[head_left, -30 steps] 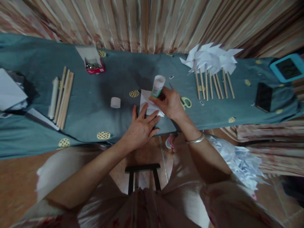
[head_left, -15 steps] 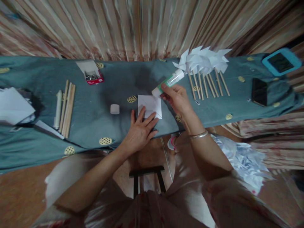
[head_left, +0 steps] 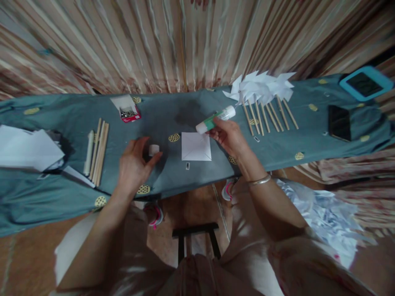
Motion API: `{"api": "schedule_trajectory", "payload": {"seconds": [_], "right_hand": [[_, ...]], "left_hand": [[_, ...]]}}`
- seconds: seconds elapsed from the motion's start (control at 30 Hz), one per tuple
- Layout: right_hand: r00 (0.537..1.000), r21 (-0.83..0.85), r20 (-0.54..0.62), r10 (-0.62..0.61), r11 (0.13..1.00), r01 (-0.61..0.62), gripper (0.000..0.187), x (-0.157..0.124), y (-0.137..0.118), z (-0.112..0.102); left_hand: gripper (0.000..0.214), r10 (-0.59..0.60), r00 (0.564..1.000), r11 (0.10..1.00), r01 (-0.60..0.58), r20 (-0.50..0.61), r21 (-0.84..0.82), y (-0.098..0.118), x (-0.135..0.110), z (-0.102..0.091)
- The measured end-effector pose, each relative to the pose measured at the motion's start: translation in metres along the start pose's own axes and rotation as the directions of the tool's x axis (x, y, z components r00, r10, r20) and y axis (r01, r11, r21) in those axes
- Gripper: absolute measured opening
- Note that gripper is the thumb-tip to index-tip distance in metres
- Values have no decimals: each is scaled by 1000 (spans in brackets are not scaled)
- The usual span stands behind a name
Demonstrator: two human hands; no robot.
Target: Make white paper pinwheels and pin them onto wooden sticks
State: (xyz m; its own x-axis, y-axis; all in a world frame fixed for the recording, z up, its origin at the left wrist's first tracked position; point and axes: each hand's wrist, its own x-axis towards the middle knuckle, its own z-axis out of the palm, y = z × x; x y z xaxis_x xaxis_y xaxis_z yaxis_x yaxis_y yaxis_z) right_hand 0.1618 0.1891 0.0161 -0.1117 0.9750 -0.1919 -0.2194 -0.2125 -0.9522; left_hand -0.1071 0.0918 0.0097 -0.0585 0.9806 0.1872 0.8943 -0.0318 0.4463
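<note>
My right hand [head_left: 230,135] is closed around a white and green glue tube [head_left: 216,119], held tilted above the blue-grey cloth just right of a white square of folded paper [head_left: 196,146]. My left hand [head_left: 133,166] hovers left of the paper, fingers apart and curled towards the small white cap [head_left: 153,150], which stands at its fingertips; I cannot tell whether they touch it. A tiny dark clip [head_left: 187,165] lies just below the paper.
Several paper pinwheels on wooden sticks [head_left: 262,88] lie at the back right. More bare sticks [head_left: 98,150] and loose white paper [head_left: 29,148] are at the left. A red box of pins [head_left: 129,113], a black phone [head_left: 339,122] and a blue-cased tablet [head_left: 366,83] rest on the table.
My left hand lifted off the folded paper and moved left to the white cap. My right hand raised the glue tube off the paper and tipped it sideways.
</note>
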Motion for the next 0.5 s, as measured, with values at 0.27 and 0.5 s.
{"api": "schedule_trajectory", "payload": {"seconds": [0.27,0.5], "right_hand": [[992,70,91,84,993,-91,34,-5,2,8],[968,258,174,183,940,-224,28,-15,10,26]], "left_hand": [[37,21,1000,996,-20,9,-81,7,2,12],[33,29,998,863,-49,-47,-502,25,4,29]]}}
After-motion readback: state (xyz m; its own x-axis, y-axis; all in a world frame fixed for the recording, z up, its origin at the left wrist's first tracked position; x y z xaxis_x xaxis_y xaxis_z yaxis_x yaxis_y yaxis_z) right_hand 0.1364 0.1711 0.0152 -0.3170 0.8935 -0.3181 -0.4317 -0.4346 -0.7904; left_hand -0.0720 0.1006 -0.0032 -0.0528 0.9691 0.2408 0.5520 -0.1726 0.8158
